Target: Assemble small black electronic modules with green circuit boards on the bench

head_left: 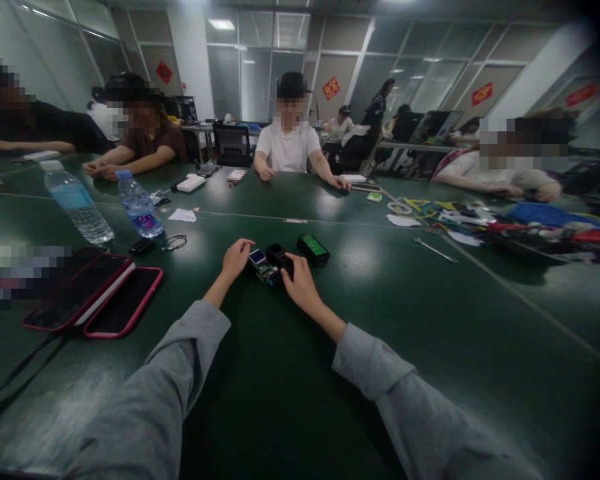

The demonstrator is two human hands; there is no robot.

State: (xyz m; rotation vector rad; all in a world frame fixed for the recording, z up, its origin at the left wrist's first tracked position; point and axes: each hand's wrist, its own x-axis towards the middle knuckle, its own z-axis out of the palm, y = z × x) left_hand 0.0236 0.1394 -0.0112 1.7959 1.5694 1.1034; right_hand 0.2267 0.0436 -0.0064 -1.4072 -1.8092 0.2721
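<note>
A small circuit board with a little screen (pixel 258 257) lies on the green table between my hands. Beside it on the right is a black device casing (pixel 276 253), with the fingers of my right hand (pixel 300 283) closed on its near right side. My left hand (pixel 236 259) is at the left of the board, its fingers bent together near the board's upper left edge; whether anything is between them is too small to tell. Just behind my right hand sits a black box with a green top (pixel 313 249), touched by neither hand.
Two water bottles (pixel 77 203) (pixel 139 205) and red-edged phones or cases (pixel 125 303) are at the left. A wrench (pixel 436 251) and a heap of cables and tools (pixel 540 230) lie at the right. Several people sit around the green table (pixel 290 373).
</note>
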